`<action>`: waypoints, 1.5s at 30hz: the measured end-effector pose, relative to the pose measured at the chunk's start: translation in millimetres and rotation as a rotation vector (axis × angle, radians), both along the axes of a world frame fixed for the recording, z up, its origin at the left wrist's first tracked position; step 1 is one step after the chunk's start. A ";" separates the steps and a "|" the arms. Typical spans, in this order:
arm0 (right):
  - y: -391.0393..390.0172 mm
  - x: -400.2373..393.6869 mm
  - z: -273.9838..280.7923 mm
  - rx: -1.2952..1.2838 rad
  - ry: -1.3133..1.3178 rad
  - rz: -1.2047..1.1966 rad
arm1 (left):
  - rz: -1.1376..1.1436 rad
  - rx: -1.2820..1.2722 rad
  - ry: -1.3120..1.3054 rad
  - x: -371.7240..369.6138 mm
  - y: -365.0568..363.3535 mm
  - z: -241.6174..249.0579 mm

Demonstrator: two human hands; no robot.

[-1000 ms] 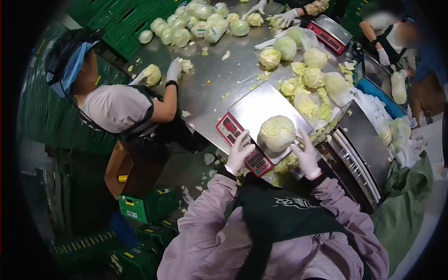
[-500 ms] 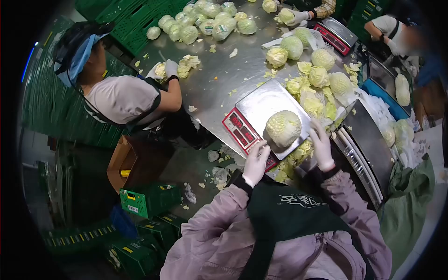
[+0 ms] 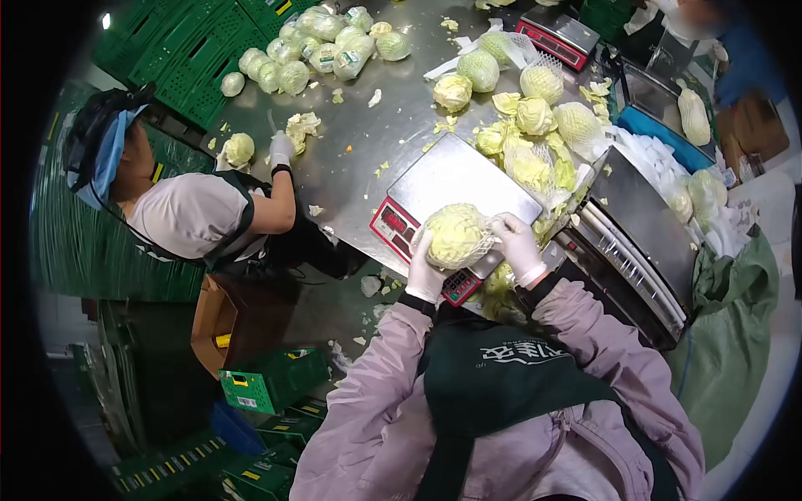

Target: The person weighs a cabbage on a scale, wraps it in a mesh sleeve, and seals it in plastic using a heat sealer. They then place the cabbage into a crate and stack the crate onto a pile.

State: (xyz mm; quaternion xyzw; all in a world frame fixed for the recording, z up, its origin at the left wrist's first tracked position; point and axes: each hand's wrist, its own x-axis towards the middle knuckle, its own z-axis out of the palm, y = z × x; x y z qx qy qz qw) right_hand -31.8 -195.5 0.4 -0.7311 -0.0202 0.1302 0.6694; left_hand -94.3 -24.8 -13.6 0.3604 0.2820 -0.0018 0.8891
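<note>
A pale green cabbage (image 3: 455, 235) with white foam netting at its right side is between my gloved hands, over the near part of a steel-topped scale (image 3: 464, 179) with a red display panel. My left hand (image 3: 425, 271) is wrapped round the cabbage's left side. My right hand (image 3: 518, 249) has its fingers closed on the netting at the cabbage's right. To the right of the scale lie a peeled cabbage (image 3: 535, 115), netted cabbages (image 3: 578, 123) and loose leaves.
A co-worker (image 3: 192, 204) at the left handles a cabbage (image 3: 239, 149). Wrapped cabbages (image 3: 324, 57) lie at the table's far side. A second scale (image 3: 558, 37) stands at the back. Steel equipment (image 3: 643, 234) borders my right side. Green crates (image 3: 276, 380) are on the floor.
The cabbage has moved off the middle of the scale, nearer to me, and both my hands now hold it or its netting. The view has shifted, and the co-worker's hands are farther apart.
</note>
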 end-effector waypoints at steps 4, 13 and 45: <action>-12.8 -10.6 38.3 0.801 0.536 0.216 | -0.181 -0.666 -0.264 -29.1 -2.2 8.1; -56.7 -10.8 32.8 0.503 0.259 0.150 | -0.516 -1.449 -0.260 -36.9 5.8 7.1; -101.3 -78.7 21.4 -0.818 -0.380 0.954 | -0.151 -0.604 -0.242 -15.0 29.2 34.2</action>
